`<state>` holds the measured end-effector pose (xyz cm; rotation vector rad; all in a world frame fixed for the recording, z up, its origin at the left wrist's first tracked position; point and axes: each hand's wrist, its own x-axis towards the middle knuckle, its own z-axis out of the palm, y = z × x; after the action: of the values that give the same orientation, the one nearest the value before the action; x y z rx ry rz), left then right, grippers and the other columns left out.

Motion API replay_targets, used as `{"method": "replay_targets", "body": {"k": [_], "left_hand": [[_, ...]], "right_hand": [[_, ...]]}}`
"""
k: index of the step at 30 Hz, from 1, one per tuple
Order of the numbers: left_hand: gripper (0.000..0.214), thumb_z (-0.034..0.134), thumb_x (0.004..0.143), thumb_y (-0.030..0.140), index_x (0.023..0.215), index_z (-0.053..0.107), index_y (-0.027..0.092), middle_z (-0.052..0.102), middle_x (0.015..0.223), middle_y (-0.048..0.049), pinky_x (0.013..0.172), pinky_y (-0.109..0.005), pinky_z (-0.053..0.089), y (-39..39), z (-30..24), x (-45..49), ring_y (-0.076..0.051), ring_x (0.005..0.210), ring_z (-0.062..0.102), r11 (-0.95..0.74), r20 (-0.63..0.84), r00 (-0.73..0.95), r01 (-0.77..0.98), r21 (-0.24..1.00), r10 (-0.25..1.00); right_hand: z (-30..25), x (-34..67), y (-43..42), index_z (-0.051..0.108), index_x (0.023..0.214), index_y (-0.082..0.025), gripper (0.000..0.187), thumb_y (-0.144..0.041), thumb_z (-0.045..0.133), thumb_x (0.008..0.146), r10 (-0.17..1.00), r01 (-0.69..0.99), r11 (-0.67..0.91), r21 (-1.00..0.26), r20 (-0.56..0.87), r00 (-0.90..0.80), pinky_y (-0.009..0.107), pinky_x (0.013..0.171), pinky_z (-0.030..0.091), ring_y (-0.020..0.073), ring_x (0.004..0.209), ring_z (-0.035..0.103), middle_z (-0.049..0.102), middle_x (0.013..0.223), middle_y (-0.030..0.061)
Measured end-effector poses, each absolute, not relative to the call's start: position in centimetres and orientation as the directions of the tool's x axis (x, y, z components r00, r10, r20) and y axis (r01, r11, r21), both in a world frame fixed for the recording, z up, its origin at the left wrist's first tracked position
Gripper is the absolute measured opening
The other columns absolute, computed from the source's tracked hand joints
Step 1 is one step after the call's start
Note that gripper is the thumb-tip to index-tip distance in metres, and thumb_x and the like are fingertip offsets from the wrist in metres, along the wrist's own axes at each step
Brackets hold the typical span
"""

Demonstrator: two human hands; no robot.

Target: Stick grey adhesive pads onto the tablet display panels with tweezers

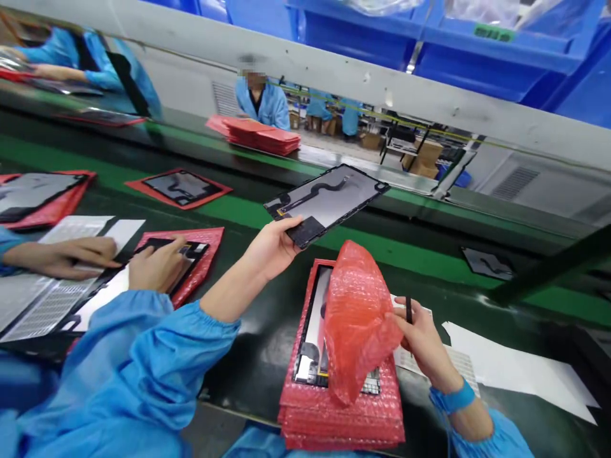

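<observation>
Fingers of the left hand (pixel 278 247) are gripping a dark-framed panel (pixel 335 203) by one end, the rest jutting beyond them. Lower right of them, the right hand (pixel 424 342) is pinching a red bubble-wrap sheet (pixel 358 305), a slim black object (pixel 408 309) poking between its fingers. Beside those, a second panel (pixel 311 331) is lying partly covered on a red stack (pixel 344 423). Held at one end, the raised panel could be twisting loose, I reckon, and scratching the other.

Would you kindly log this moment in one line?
left hand: holding grey panel | right hand: pinching red wrap, black item | under wrap: second panel, red stack
</observation>
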<state>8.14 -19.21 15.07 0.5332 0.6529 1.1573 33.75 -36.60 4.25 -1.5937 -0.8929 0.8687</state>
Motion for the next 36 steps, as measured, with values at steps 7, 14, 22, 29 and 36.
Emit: {"method": "replay_targets", "body": {"k": [7,14,22,29,36], "left_hand": [[0.033,0.066,0.084,0.000,0.114,0.073,0.012,0.081,0.087,-0.0047,0.065,-0.021,0.064,-21.3,12.9,7.5,-0.015,0.067,0.076,0.291,-0.218,0.194,-0.687,0.666,0.956],[0.030,0.065,0.085,0.002,0.112,0.074,0.012,0.082,0.092,-0.0053,0.069,-0.023,0.065,-23.2,12.1,8.5,-0.016,0.073,0.077,0.342,-0.262,0.223,-0.686,0.642,0.939],[0.035,0.073,0.075,0.007,0.109,0.078,0.013,0.082,0.097,-0.0081,0.080,-0.029,0.066,-27.0,12.1,8.1,-0.023,0.089,0.079,0.431,-0.275,0.333,-0.648,0.628,0.902],[0.075,0.093,0.074,0.027,0.144,0.066,0.028,0.079,0.124,-0.0054,0.108,-0.040,0.059,-32.5,11.5,9.1,-0.031,0.125,0.071,0.392,-0.216,0.347,-0.593,0.703,0.913],[0.080,0.090,0.080,0.052,0.151,0.060,0.030,0.073,0.137,-0.0086,0.116,-0.044,0.052,-36.2,10.9,10.6,-0.034,0.137,0.063,0.381,-0.178,0.413,-0.486,0.786,0.893]], "right_hand": [[5.8,33.1,-39.3,0.075,0.109,-0.023,0.035,-0.052,0.075,0.088,0.869,0.547,0.090,-0.833,0.334,0.366,0.030,0.052,0.045,0.0158,0.056,0.051,0.071,0.087,0.0039],[4.2,31.5,-39.8,0.077,0.128,-0.026,0.065,-0.006,0.063,0.068,0.951,0.783,0.309,-0.540,0.188,-0.245,0.044,0.096,0.064,0.0322,0.116,0.076,0.074,0.138,0.0091],[3.6,33.9,-40.2,0.047,0.163,-0.036,0.097,0.001,0.052,0.074,0.849,0.770,0.520,-0.371,0.320,-0.419,0.035,0.069,0.067,0.0256,0.090,0.083,0.049,0.164,0.0081],[3.8,32.6,-40.4,0.043,0.166,-0.029,0.083,-0.018,0.058,0.085,0.850,0.736,0.515,-0.439,0.371,-0.373,0.039,0.066,0.067,0.0313,0.092,0.083,0.056,0.159,0.0134],[4.8,35.0,-39.6,0.072,0.138,-0.028,0.052,-0.057,0.067,0.095,0.986,0.120,0.153,-0.981,0.159,0.043,0.025,0.033,0.033,0.0075,0.035,0.037,0.082,0.111,0.0136]]}}
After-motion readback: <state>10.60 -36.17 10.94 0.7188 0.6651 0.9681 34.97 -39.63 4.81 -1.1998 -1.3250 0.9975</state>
